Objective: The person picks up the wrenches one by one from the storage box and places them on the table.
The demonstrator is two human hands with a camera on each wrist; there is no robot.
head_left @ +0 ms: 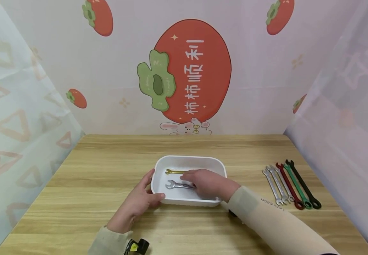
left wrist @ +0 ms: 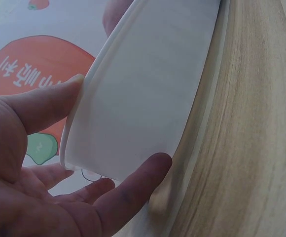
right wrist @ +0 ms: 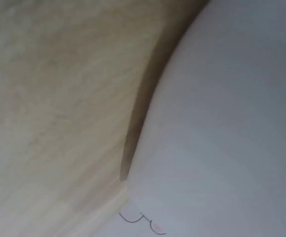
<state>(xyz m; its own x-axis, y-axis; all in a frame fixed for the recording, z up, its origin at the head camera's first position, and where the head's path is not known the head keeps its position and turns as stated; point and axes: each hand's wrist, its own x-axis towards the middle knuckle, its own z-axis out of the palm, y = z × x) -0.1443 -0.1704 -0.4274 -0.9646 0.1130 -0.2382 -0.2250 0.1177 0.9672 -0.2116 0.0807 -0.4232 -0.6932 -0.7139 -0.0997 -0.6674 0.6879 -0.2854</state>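
Note:
A white plastic tray (head_left: 188,202) stands on the table in the head view. My left hand (head_left: 140,196) grips its left end, thumb at the near corner rim and fingers round the left side; the left wrist view shows the fingers against the tray wall (left wrist: 138,94). Over the tray's right half, my right hand (head_left: 207,182) reaches inside. A gold wrench (head_left: 172,172) and a silver wrench (head_left: 177,185) lie in the tray, open ends leftward, their right parts covered by that hand. Its grip is hidden, and the right wrist view shows only the tray wall (right wrist: 222,138) and table.
On the right of the wooden table (head_left: 91,184) lies a row of wrenches: several silver ones (head_left: 273,186), a red one (head_left: 289,186), a green one (head_left: 297,186) and a black one (head_left: 303,184). Printed cloth walls (head_left: 251,106) border the table's back and sides.

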